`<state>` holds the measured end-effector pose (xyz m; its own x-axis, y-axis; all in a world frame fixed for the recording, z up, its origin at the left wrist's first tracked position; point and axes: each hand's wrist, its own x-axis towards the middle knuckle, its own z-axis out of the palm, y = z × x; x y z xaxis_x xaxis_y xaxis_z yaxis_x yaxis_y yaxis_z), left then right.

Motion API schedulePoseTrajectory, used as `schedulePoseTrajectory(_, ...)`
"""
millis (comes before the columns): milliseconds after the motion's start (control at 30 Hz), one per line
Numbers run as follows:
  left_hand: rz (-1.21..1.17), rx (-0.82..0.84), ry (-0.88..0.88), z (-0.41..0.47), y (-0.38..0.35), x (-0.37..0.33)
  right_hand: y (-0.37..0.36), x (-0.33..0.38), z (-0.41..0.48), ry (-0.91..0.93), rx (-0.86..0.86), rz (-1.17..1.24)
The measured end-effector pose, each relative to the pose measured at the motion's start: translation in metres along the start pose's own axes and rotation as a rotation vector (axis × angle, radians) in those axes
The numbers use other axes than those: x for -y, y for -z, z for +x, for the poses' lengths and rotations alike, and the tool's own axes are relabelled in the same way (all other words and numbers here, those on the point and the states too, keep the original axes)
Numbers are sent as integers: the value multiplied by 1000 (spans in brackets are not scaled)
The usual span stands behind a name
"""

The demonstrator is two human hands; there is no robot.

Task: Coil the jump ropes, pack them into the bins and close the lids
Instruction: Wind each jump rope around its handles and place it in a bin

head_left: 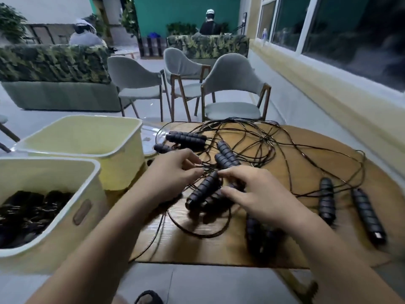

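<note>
Wooden table (197,249) by grey chairs (232,84); left fingers (192,172) tight on cord (208,168), right fingers (232,174) slack.

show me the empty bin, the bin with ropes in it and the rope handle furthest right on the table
empty bin (122,172): head view, outer front wall
bin with ropes (65,238): head view, outer side wall
rightmost rope handle (368,216): head view, middle of grip
</note>
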<state>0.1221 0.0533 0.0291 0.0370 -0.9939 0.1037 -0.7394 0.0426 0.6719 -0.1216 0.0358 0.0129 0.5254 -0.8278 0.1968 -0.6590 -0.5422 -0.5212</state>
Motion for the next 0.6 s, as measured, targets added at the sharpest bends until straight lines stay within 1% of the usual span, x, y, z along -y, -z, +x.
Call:
schedulePoseTrajectory(167,17,22,8,16,-61,-16,7,-49,-4,-226,-153,-49)
schedulePoseTrajectory(267,34,-5,22,26,-81,-16,1,-70,8,-336,-174,-44)
schedulePoseTrajectory(467,0,-89,35,45,-91,-15,-17,-81,36,-385,-164,13)
schedulePoseTrajectory(600,-79,-149,114,60,-93,-14,-24,-84,51,-413,-151,12)
